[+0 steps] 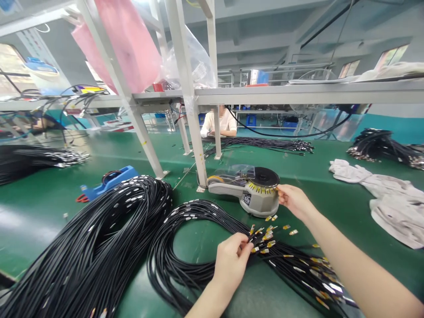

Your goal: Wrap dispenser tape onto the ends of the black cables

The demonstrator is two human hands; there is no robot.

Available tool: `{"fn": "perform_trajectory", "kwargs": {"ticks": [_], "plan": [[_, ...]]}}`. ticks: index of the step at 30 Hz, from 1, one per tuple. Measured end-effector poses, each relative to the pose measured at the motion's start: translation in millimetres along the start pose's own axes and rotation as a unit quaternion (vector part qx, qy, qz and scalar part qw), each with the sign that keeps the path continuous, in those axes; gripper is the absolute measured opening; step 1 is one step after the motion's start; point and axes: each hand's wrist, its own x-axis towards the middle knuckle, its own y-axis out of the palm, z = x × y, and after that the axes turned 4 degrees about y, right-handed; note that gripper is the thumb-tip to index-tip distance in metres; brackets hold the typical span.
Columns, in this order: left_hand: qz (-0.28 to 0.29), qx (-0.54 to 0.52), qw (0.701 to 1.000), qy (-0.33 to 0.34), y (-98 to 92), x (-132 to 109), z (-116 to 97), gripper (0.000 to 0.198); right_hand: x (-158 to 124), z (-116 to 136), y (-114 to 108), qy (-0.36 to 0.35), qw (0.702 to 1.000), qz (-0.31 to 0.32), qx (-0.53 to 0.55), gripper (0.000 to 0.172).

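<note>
My left hand (231,258) is closed, thumb and fingers pinched on a black cable near its yellow-tagged end. Around it lies a coiled bundle of black cables (198,207) with white labels, several ends wrapped in amber tape. My right hand (293,201) pinches a small strip of amber tape at the right rim of a round grey tape dispenser (260,201). Yellow tape pieces stick out all round under the dispenser's black disc (265,176). Fingertips of the left hand partly hide the cable end.
A larger black cable bundle (99,238) fills the left front. Behind it sits a blue tape holder (112,181). White gloves (394,212) lie at right. White shelf posts (190,97) rise from the green table (195,240). Across it sits a person (220,121) behind more cables (265,143).
</note>
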Motion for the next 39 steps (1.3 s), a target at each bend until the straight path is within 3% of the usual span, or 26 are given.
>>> {"fn": "perform_trajectory", "kwargs": {"ticks": [5, 7, 10, 12, 14, 16, 19, 22, 24, 27, 30, 32, 34, 39], "plan": [[0.023, 0.072, 0.997, 0.011, -1.7, 3.2, 5.9, 0.010, -9.7, 13.9, 6.7, -0.057, 0.998, 0.002, 0.004, 0.022], [0.078, 0.093, 0.992, 0.023, -4.8, 1.0, 0.9, 0.018, -23.5, 22.1, 8.5, -0.084, 0.996, -0.007, 0.017, 0.020], [0.219, 0.106, 0.967, 0.079, -13.4, -5.5, -15.8, 0.041, -52.5, 29.2, 10.0, -0.096, 0.995, -0.007, 0.026, 0.016], [0.335, 0.095, 0.929, 0.124, -19.2, -9.7, -26.5, 0.040, -72.7, 27.3, 9.8, -0.089, 0.995, 0.040, 0.020, 0.010], [0.467, 0.082, 0.863, 0.175, -21.3, -14.3, -31.8, 0.031, -90.0, 20.0, 8.0, -0.062, 0.996, 0.064, 0.013, 0.006], [0.556, 0.100, 0.796, 0.215, -17.8, -20.8, -31.2, 0.027, -102.8, 9.4, 4.5, -0.033, 0.997, 0.067, 0.010, 0.008], [0.596, 0.173, 0.744, 0.248, -5.5, -32.9, -25.9, 0.025, -114.0, -6.1, -0.8, -0.003, 0.998, 0.058, 0.019, 0.011], [0.614, 0.199, 0.723, 0.246, 4.1, -39.1, -22.7, 0.017, -119.3, -15.1, -2.5, 0.020, 0.997, 0.060, 0.031, 0.012], [0.612, 0.188, 0.736, 0.222, 5.0, -36.8, -21.9, 0.014, -122.4, -17.2, -1.4, 0.032, 0.997, 0.067, 0.034, 0.013], [0.551, 0.120, 0.815, 0.132, -0.3, -26.0, -19.9, 0.008, -128.0, -17.8, 3.3, 0.042, 0.995, 0.087, 0.033, 0.009], [0.423, -0.030, 0.905, -0.033, -7.0, -13.3, -17.0, 0.008, -132.7, -19.1, 12.5, 0.043, 0.992, 0.116, 0.010, 0.007], [0.312, -0.118, 0.936, -0.111, -9.7, -6.6, -16.1, 0.010, -133.3, -20.0, 20.6, 0.038, 0.991, 0.122, -0.028, 0.011], [0.231, -0.186, 0.944, -0.145, -10.5, -1.9, -16.5, 0.011, -131.4, -18.8, 28.3, 0.021, 0.989, 0.121, -0.077, 0.013], [0.141, -0.324, 0.915, -0.196, -10.2, 4.4, -19.3, 0.015, -122.0, -2.8, 37.0, -0.114, 0.970, 0.059, -0.205, 0.013]]}}
